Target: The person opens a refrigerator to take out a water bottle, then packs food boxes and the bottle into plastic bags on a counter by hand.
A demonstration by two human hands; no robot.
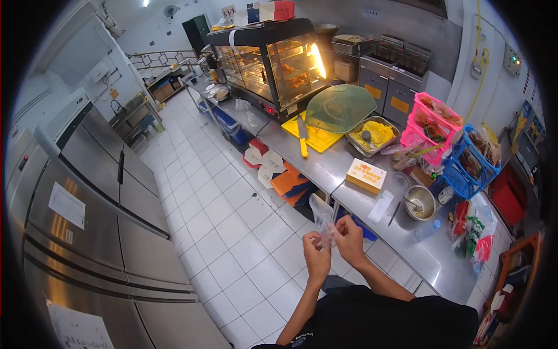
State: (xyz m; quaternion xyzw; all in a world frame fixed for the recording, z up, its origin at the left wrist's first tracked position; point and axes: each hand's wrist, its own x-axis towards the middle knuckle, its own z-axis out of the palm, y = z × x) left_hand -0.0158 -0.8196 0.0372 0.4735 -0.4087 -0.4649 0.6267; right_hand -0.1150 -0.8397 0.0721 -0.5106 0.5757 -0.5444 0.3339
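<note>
Between my two hands, out in front of my body, I hold a thin clear plastic bag [321, 213]; it could also be a disposable glove, and its shape does not settle which. My left hand [317, 255] pinches its lower left side. On the right side, close by, the fingers of my right hand [350, 238] are closed on the same plastic. Its upper end sticks up loosely above my fingers, beside the steel counter's edge. Nearest on the counter is a white and yellow printed box [366, 175], with a white paper slip [381, 207] in front of it.
The steel counter [343, 200] carries a knife [303, 137] on a yellow board [322, 139], a green cover [342, 108], a tray of yellow food [375, 135], a steel bowl [419, 203] and pink baskets [435, 125]. A lit warming cabinet [273, 64] stands behind; steel refrigerators [87, 227] line the left.
</note>
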